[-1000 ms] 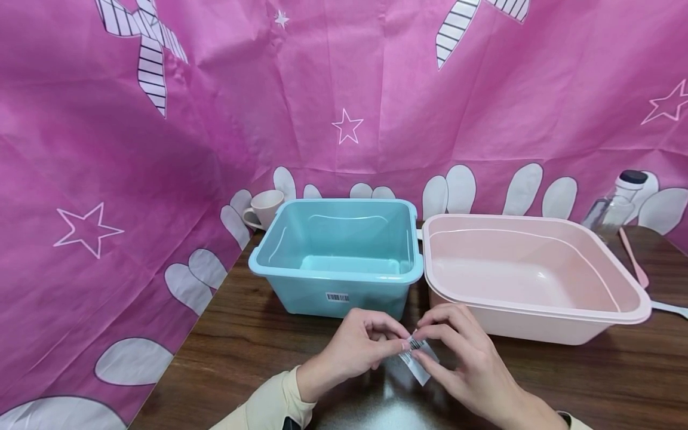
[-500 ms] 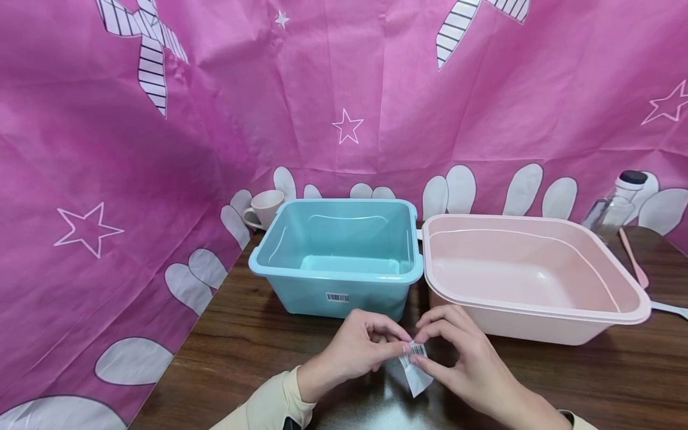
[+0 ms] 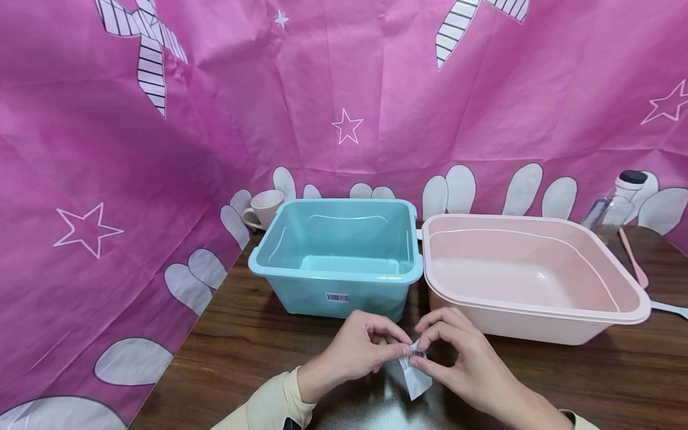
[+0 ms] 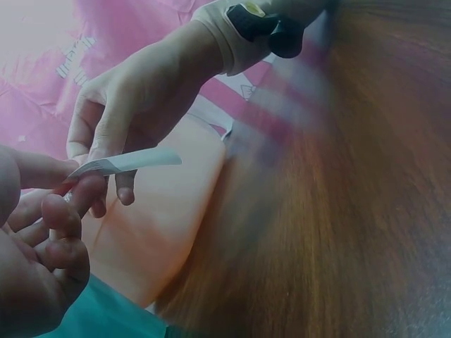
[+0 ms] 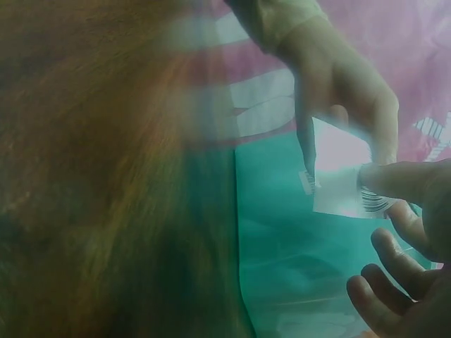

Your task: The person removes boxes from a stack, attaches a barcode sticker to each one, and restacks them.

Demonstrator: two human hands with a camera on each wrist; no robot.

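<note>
A small white barcode label point(image 3: 418, 382) hangs between the two hands above the table, in front of the tubs. My left hand point(image 3: 357, 349) pinches its upper left part between thumb and fingers. At its upper right, my right hand point(image 3: 467, 358) pinches it with the thumb over the printed bars. The left wrist view has the label point(image 4: 144, 160) nearly edge-on, slightly curved. From the right wrist, a broad blank face of the label point(image 5: 342, 186) shows, with black bars by the right thumb. Fingertips cover part of the print.
Behind the hands stand a blue tub point(image 3: 344, 276) with a barcode sticker and a pink tub point(image 3: 537, 315) to its right. A mug point(image 3: 266, 207) is at back left. A glass bottle point(image 3: 618, 206), a pink utensil point(image 3: 634, 258) and a pale handle point(image 3: 669, 308) lie right.
The label's free lower end has swung down and slightly left, so it hangs more upright. The right fingers have shifted slightly on it; the left hand has barely moved.
</note>
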